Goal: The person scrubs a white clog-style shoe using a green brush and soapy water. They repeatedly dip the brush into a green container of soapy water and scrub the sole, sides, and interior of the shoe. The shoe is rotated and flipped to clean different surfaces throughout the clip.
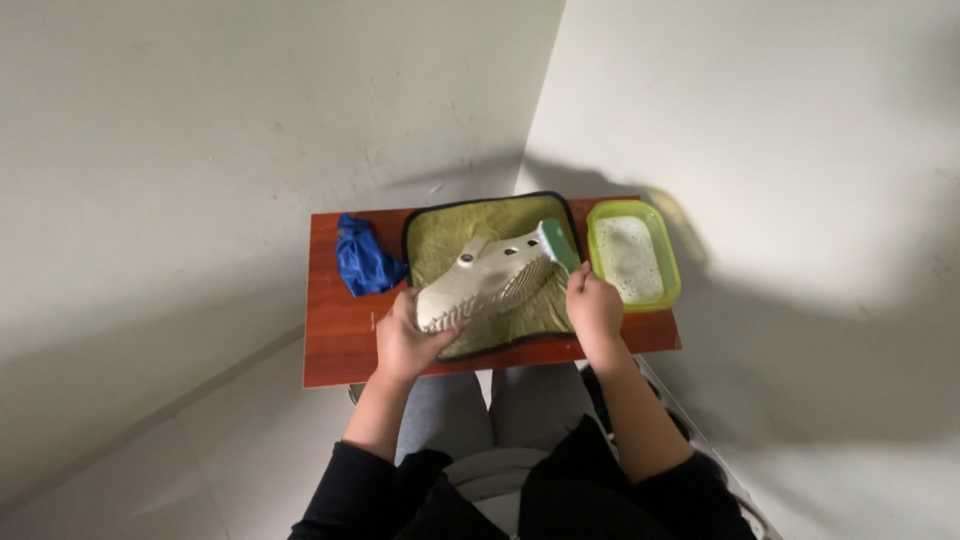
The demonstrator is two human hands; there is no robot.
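Note:
A pale cream clog shoe (pixel 480 282) lies on its side on an olive green towel (pixel 455 228), its ribbed sole turned toward me. My left hand (pixel 405 340) grips the shoe's near end. My right hand (pixel 594 306) holds a green scrubbing brush (pixel 558 243), whose head rests against the far end of the sole. The towel covers the middle of a small reddish-brown table (pixel 335 340).
A crumpled blue cloth (pixel 363 261) lies at the table's left. A green-rimmed rectangular tub (pixel 633 257) with foamy water stands at the right end. White walls meet in a corner behind the table. My grey-trousered knees are under the near edge.

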